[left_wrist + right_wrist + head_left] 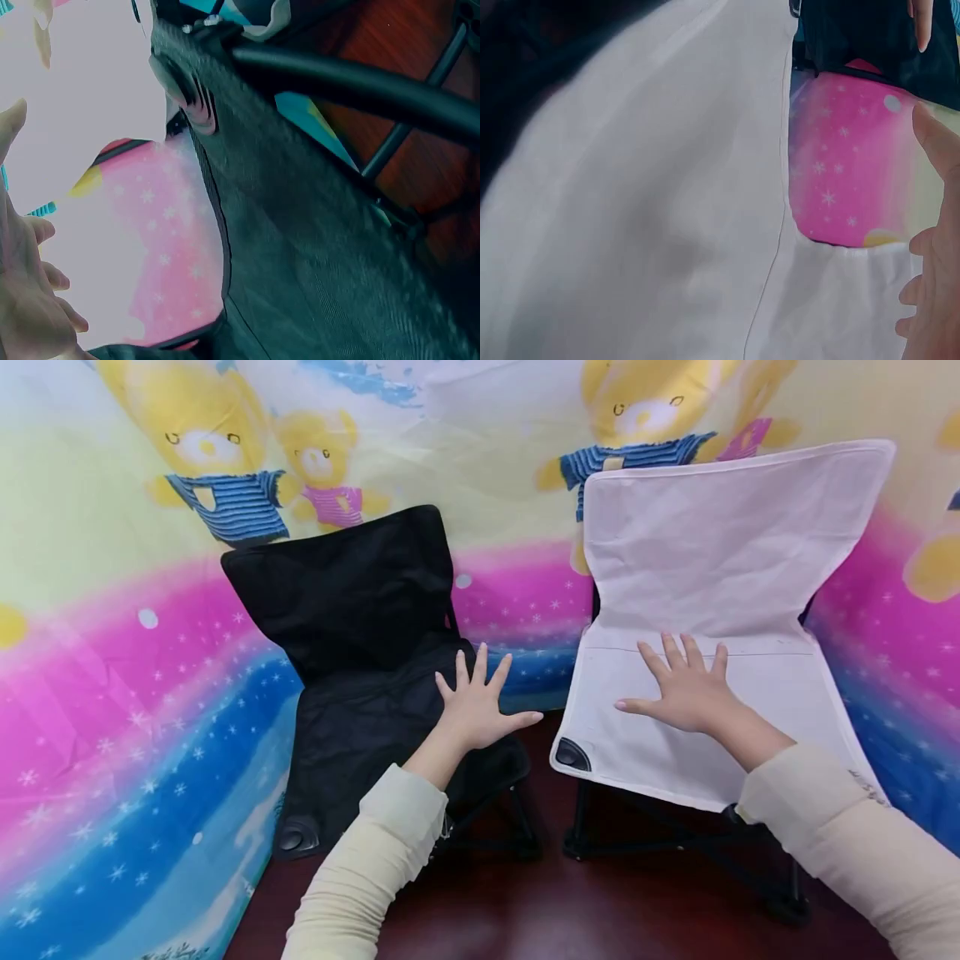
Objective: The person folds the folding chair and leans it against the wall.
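Observation:
Two folding chairs stand side by side, a black chair (pixel 352 693) on the left and a white chair (pixel 720 560) on the right. My left hand (pixel 476 714) is spread wide, palm down, over the right side of the black seat; it holds nothing. Over the white seat my right hand (pixel 690 693) is spread in the same way, thumb pointing left, also with nothing in it. In the left wrist view the left hand (pixel 34 292) appears at the edge beside the black fabric (pixel 300 225). The right wrist view has the right hand (pixel 937 247) apart from the white fabric (pixel 652 195).
Behind the chairs hangs a backdrop (pixel 480 468) printed with yellow bears and snowflakes. Dark chair legs (pixel 577 818) stand on a glossy reddish-brown floor (pixel 525 910). A gap separates the two seats.

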### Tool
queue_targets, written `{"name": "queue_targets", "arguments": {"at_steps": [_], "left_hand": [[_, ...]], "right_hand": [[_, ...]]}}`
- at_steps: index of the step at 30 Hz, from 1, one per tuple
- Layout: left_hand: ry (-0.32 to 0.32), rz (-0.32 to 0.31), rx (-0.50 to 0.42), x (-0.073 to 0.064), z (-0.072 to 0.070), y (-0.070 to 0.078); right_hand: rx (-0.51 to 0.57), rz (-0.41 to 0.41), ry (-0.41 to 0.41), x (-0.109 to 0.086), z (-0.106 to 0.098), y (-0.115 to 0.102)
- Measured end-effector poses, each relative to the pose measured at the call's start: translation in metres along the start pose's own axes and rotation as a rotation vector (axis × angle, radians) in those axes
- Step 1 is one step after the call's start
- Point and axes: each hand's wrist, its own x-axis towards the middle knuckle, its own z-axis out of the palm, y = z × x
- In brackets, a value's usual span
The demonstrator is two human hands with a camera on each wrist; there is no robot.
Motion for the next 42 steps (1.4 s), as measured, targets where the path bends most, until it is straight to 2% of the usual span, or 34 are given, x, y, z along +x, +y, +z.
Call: {"name": "queue_targets", "arguments": {"at_steps": [9,24,33,42], "left_hand": [[-0.007,0.043,0.024,-0.003,0.009,0.007],[-0.030,0.188,0.089,-0.011,0.023,0.024],[-0.042,0.215,0.091,-0.015,0.021,0.038],[-0.034,0.236,0.100,-0.015,0.030,0.047]], "right_hand": [[-0.002,0.008,-0.013,-0.013,-0.003,0.013],[-0.008,-0.007,-0.022,-0.040,0.005,0.034],[0.004,-0.015,-0.033,-0.055,0.007,0.045],[0.005,-0.019,-0.004,-0.071,0.010,0.057]]}}
